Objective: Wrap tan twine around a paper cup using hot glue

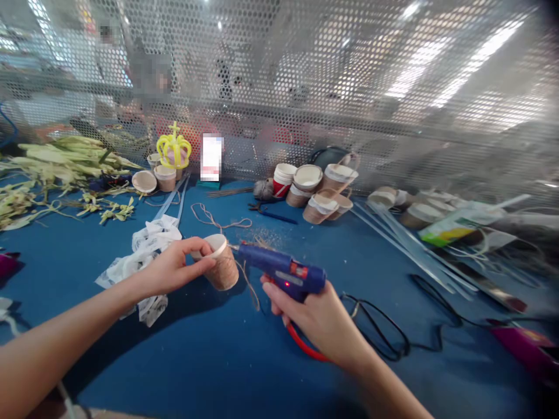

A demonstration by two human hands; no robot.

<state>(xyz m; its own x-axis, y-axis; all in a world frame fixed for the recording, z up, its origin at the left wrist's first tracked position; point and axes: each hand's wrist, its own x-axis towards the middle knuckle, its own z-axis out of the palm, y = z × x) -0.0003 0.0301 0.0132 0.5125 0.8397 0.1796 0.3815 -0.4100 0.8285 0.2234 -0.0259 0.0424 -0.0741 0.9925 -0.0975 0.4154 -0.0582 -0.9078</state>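
My left hand (192, 262) pinches a paper cup (223, 272) by its rim, tilted above the blue table. Brown twine wraps the cup's outside, and a loose tail of twine (250, 285) hangs from its right side. In my right hand (301, 305) is a blue hot glue gun (279, 265) with a small red light lit. Its nozzle points left and meets the cup near the rim; whether glue is coming out cannot be seen. A red curved piece (305, 344) shows below my right hand. Crumpled white plastic (152, 238) lies behind my left wrist.
Wrapped cups (305, 177) stand at the back, beside a ball of twine (263, 190) and pliers (275, 215). Clear glue sticks (402, 244) and a black cable (393, 343) lie right. Dried husks (65, 163) and a yellow crown (173, 148) sit left, before a perforated metal screen (262, 70).
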